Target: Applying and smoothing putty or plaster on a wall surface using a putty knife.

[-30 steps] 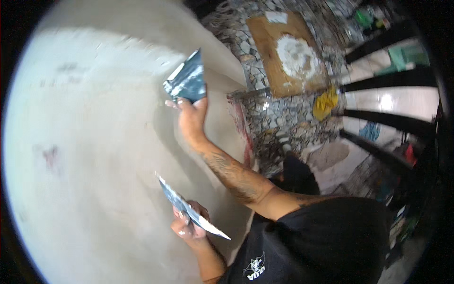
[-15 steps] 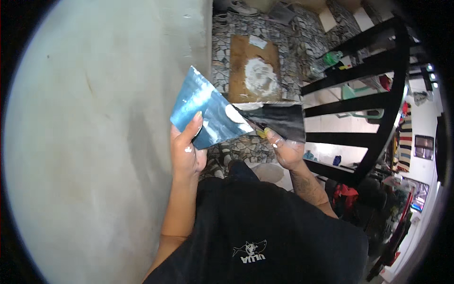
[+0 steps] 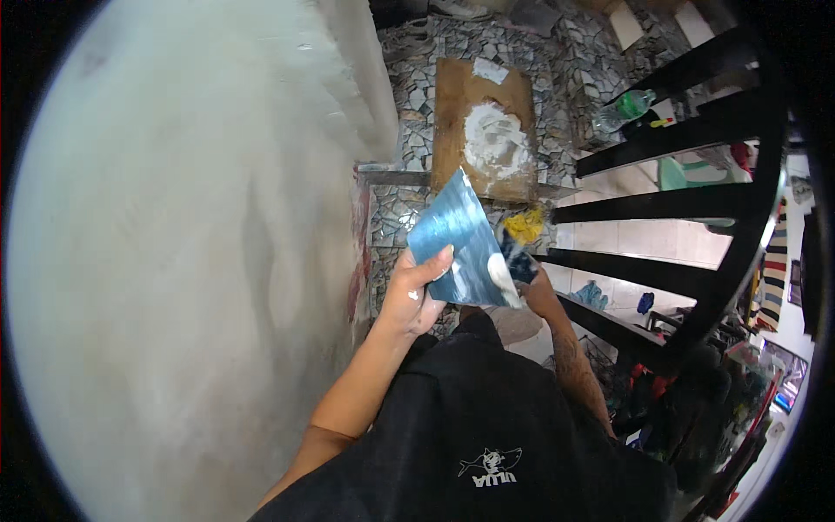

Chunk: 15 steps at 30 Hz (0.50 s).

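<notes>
The left hand (image 3: 417,293) pinches a four-sided, white-smeared, blue-grey metal blade (image 3: 461,237) between thumb and fingers. To that hand's right, the partly hidden right hand (image 3: 542,296) grips a dark flat blade (image 3: 520,264). Beyond both hands lies a brown rectangular board (image 3: 450,122) bearing white paste (image 3: 496,139).

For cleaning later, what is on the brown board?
The brown board carries white paste and, farther off, a flat white piece. The blade in the left hand hides part of the board's near edge.
</notes>
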{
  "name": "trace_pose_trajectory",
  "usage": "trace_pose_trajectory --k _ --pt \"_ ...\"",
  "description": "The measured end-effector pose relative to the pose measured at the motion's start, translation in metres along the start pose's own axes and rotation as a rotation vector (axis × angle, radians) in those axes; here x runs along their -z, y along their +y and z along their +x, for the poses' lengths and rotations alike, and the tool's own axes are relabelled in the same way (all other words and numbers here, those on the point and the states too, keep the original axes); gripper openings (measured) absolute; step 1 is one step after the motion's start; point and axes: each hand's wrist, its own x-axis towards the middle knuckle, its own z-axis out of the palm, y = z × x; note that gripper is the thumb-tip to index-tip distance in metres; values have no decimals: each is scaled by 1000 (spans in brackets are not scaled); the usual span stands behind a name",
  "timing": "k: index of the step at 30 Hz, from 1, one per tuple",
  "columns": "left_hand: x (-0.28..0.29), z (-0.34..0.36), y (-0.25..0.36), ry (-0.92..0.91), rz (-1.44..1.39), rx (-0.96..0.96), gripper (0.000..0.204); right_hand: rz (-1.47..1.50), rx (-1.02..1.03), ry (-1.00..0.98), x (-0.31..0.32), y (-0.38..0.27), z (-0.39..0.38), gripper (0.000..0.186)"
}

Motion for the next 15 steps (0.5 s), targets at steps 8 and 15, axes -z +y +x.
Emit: trace_pose_trajectory --k 8,15 --pt "118 14 -47 138 118 279 37 737 -237 67 8 68 75 56" --pt "188 28 -102 330 109 458 37 -194 -299 -30 -5 130 114 55"
